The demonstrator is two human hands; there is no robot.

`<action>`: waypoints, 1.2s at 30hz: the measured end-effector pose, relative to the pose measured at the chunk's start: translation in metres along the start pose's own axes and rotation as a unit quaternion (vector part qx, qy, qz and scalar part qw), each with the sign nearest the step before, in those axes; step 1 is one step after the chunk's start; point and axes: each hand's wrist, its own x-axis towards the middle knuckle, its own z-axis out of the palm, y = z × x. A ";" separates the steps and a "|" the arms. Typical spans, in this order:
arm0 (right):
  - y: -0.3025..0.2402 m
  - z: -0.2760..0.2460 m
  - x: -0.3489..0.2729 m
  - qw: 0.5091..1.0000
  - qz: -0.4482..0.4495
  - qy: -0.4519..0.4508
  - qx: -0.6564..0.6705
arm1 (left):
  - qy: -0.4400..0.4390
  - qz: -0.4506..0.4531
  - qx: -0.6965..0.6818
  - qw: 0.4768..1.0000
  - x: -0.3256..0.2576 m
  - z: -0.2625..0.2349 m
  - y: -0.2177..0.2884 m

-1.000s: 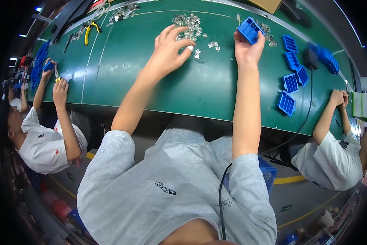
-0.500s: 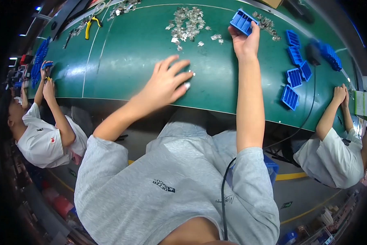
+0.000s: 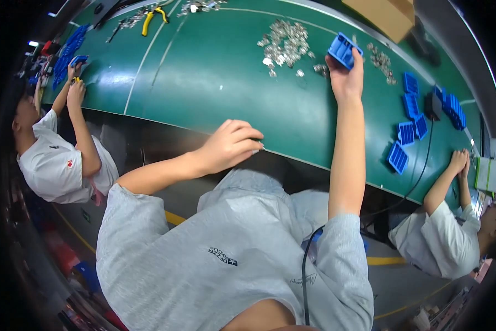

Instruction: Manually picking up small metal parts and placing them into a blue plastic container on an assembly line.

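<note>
My right hand [image 3: 347,80] is raised over the far right part of the bench, fingers wrapped round a blue plastic case [image 3: 342,51] with long open compartments. The case is tilted, its compartments partly in sight. At the front edge of the bench, my left hand [image 3: 231,144] is closed, fingers curled together. A small pale glint shows at its fingertips, too small to name. Beyond, between the hands, lies a loose pile of small shiny metal pieces [image 3: 286,41]. A smaller group of such metal pieces [image 3: 381,62] lies just right of the held case.
Several blue cases [image 3: 405,134] lie on the green bench [image 3: 204,77] at right, near a black cable [image 3: 424,160]. Yellow-handled pliers [image 3: 148,23] lie far left. A cardboard box [image 3: 388,16] stands at the back. Co-workers sit at left [image 3: 60,160] and right [image 3: 441,237].
My left hand has drawn back toward the bench's front edge, and its spread fingers have closed together. The right hand still holds the blue case. The whole view has shifted.
</note>
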 end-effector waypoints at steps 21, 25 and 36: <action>0.032 0.062 -0.060 0.973 0.206 -0.097 0.047 | 0.242 -0.026 -0.103 0.964 0.122 -0.022 -0.116; 0.030 0.062 -0.062 0.967 0.225 -0.114 0.046 | 0.272 -0.006 -0.087 0.958 0.123 -0.024 -0.119; 0.040 0.061 -0.070 0.988 0.130 -0.074 -0.046 | 0.221 -0.036 -0.210 0.952 0.123 -0.025 -0.114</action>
